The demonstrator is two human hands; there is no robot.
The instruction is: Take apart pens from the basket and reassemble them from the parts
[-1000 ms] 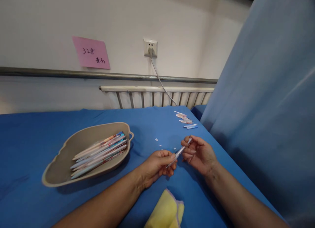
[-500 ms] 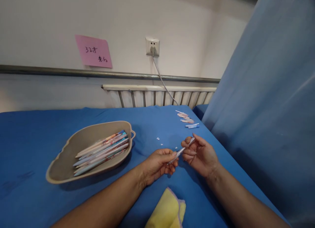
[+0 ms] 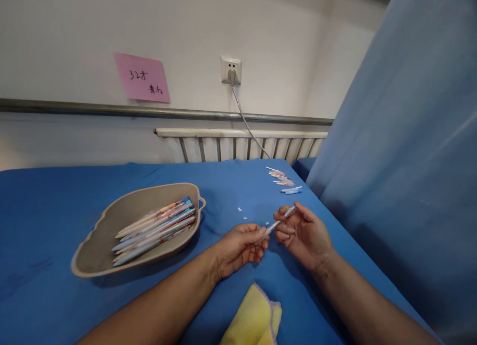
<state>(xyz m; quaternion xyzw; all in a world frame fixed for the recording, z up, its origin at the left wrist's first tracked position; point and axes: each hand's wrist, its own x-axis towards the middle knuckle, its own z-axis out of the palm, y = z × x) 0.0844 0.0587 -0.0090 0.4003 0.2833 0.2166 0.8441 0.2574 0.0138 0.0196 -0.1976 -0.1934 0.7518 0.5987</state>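
A slim whitish pen (image 3: 273,227) slants up to the right between my two hands. My left hand (image 3: 242,249) is closed on its lower part, thumb on top. The fingers of my right hand (image 3: 303,236) are curled round its upper end, whose pale tip shows between thumb and forefinger. To the left, a beige tray (image 3: 93,248) holds several pens (image 3: 156,231) in clear wrappers. Small white bits (image 3: 239,209) lie on the blue cloth beyond my hands.
A row of thin pens or sticks (image 3: 279,177) and a blue-and-white pen (image 3: 293,190) lie near the bed's right edge. The yellow cloth (image 3: 251,317) is at the front. A blue curtain (image 3: 402,136) hangs right; a white rail (image 3: 238,133) runs behind.
The pen has turned slightly between my hands, and the fingers of my right hand have shifted a little. The rest looks the same.
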